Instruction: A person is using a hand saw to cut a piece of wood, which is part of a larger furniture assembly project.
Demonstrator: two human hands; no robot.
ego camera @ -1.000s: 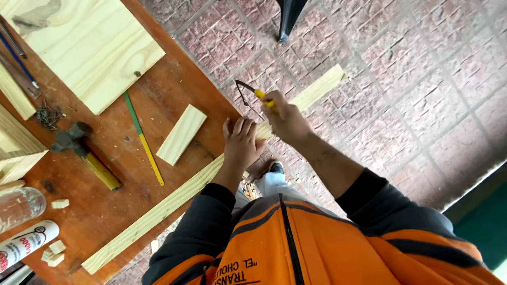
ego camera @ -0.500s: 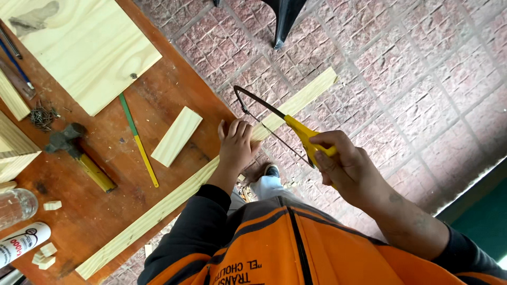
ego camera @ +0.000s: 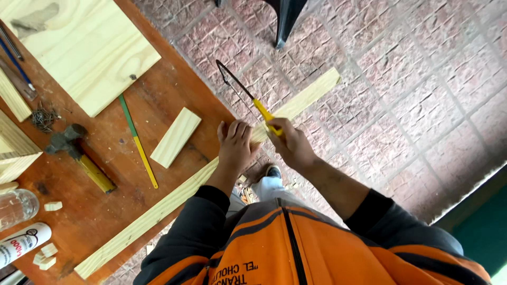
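A long pale wooden strip [ego camera: 158,211] lies along the edge of the brown workbench [ego camera: 100,211], its far end [ego camera: 311,92] sticking out over the brick floor. My left hand [ego camera: 235,145] presses down on the strip at the bench edge. My right hand [ego camera: 290,142] is shut on the yellow handle of a small black-framed hacksaw [ego camera: 243,92], whose blade lies across the strip just beyond my left fingers.
On the bench lie a short wooden offcut [ego camera: 176,137], a green-and-yellow pencil [ego camera: 138,142], a yellow-handled hammer [ego camera: 79,155], a pile of nails [ego camera: 43,116], a large pine board [ego camera: 84,47], a glue tube [ego camera: 21,244] and small wood bits. A black leg [ego camera: 285,21] stands on the floor.
My right hand pulled the saw back toward me half a second ago, then pushed it forward again onto the strip. My left hand stayed pressed on the wood.
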